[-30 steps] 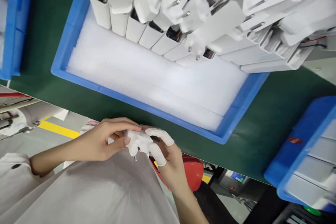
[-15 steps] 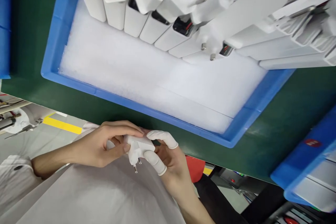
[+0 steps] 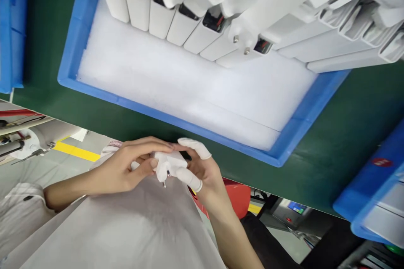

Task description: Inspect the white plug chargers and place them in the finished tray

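Between my two hands, close to my body at the table's front edge, is a white plug-in power adapter with two metal pins pointing toward me. My left hand grips its left end, thumb in front and fingers over the far side. My right hand pinches its right end; white finger cots cover the thumb and a fingertip. Beyond them lies a blue tray lined with white foam. Several white adapter housings, some with open ends showing dark and red parts, stand in rows in its far half.
The green table runs around the tray. Another blue tray with white pieces stands at the right, and part of a blue bin at the left. A red object and a machine with a small screen sit below the edge.
The adapter has tilted in my hands, so its pins now point less steeply downward. Both hands stay on it and sit slightly higher in view. The whole scene has shifted a little with my head.
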Motion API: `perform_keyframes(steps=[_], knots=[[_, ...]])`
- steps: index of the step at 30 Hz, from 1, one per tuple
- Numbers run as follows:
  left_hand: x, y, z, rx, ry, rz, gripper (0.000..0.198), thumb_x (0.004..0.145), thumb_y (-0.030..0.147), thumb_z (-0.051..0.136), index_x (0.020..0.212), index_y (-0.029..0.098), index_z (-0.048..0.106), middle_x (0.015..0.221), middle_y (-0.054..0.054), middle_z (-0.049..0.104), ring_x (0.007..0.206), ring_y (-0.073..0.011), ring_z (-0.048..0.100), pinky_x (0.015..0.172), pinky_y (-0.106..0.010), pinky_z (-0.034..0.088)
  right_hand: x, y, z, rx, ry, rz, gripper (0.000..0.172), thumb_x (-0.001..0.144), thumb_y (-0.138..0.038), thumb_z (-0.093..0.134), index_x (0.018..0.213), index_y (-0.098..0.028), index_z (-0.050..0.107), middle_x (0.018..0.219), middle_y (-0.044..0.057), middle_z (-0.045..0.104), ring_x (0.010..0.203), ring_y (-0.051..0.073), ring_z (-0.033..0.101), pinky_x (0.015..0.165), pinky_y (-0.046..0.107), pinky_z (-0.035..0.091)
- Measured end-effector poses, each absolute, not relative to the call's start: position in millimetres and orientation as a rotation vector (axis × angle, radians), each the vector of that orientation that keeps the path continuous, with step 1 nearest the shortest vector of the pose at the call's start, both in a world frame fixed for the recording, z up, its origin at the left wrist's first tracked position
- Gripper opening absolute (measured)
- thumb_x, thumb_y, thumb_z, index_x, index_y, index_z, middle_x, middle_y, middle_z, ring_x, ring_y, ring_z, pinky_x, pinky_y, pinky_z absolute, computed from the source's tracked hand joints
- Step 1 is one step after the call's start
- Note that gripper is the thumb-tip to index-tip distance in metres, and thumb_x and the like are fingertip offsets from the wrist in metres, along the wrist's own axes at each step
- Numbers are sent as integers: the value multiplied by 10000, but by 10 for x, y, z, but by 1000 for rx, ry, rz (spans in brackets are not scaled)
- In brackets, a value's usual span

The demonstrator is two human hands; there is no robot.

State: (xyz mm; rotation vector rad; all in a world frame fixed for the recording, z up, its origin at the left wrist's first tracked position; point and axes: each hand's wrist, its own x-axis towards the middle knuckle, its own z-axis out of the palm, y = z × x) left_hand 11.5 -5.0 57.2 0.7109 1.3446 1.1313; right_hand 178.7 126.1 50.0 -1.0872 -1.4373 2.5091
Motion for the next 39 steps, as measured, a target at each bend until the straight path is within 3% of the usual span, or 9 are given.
perform_keyframes(steps=[4,9,15,20,26,31,36,39], knots=[[110,-8,559,658,1356,1268,293,992,335,536,1240,260,672,1337,-96,640,1111,-262,681,819,-325,622,1750,1232,383,-1035,-1495,2329,338,824,-379,765,1134,-333,639,1210,24,689,1018,223,711,807,364,634],[96,2,555,479,1279,1314,254,946,302,612,1161,204,706,1255,-85,687,753,-139,700,689,-270,629,1716,1125,348,-1024,-1553,2188,274,880,-400,701,1138,-322,654,1232,15,695,1139,227,671,918,397,610],[125,-12,508,459,1264,1360,285,894,304,671,1140,166,711,1057,-76,741,725,-155,711,673,-274,631,1702,1076,317,-976,-1529,2175,276,881,-430,683,1127,-308,655,1266,32,676,1045,241,706,800,400,645],[140,-2,494,493,1334,1376,272,876,293,674,1091,132,718,1022,-79,749,702,-156,718,649,-258,627,1671,1130,353,-984,-1461,2245,262,850,-416,716,1079,-296,674,1210,27,696,1029,239,715,703,336,651],[149,12,520,529,1379,1383,246,871,289,670,1030,108,720,1015,-83,735,671,-143,704,659,-259,627,1611,1309,456,-993,-1500,2419,393,760,-413,801,1086,-265,639,1147,38,723,643,170,729,636,350,652],[143,8,540,512,1348,1367,272,877,314,670,1062,118,706,1080,-87,706,712,-165,720,677,-291,640,1548,1315,524,-1043,-1633,2278,323,757,-328,791,997,-263,584,1026,4,721,497,119,658,502,272,589],[125,4,514,495,1307,1343,321,874,367,682,1084,124,666,1006,-73,701,689,-166,721,657,-291,637,1558,1262,505,-994,-1771,2138,223,831,-323,686,1005,-270,557,1022,3,681,526,112,635,488,262,564],[128,-12,488,526,1350,1353,385,857,419,697,1115,149,607,1141,-93,653,702,-167,722,639,-292,634,1594,1229,466,-847,-1986,1882,108,887,-303,620,981,-260,588,1043,15,658,696,150,676,558,275,578]])
